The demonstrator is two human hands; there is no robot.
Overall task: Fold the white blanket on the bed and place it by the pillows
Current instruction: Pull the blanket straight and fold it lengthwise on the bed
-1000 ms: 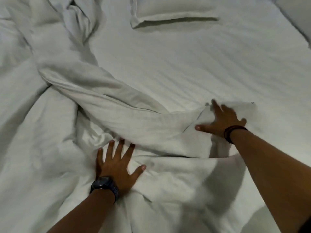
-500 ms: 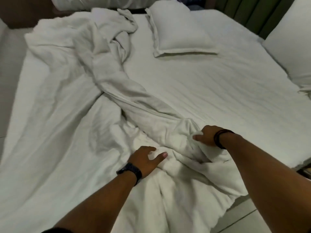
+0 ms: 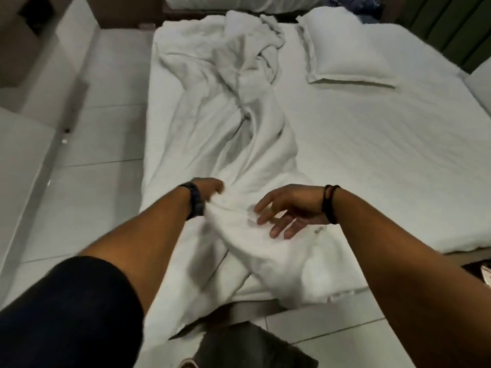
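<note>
The white blanket (image 3: pixel 233 123) lies crumpled in a long ridge down the left side of the bed (image 3: pixel 385 160), its near end spilling over the foot edge toward the floor. My left hand (image 3: pixel 210 189), with a dark watch on the wrist, is closed on a bunched fold of the blanket's near end. My right hand (image 3: pixel 287 211), with a dark band on the wrist, hovers just right of it, fingers spread and palm turned down over the cloth. A white pillow (image 3: pixel 342 49) lies at the head of the bed, with the edge of a second pillow (image 3: pixel 481 83) at far right.
White tiled floor (image 3: pixel 87 160) runs along the bed's left side and foot. A dark mat (image 3: pixel 252 346) lies on the floor by my feet. Brown furniture (image 3: pixel 24 49) stands at far left. A green padded headboard (image 3: pixel 446 25) rises behind the pillows.
I have stepped back from the bed and the view has widened. My left hand has gathered and lifted the blanket's near end. My right hand has let go and opened.
</note>
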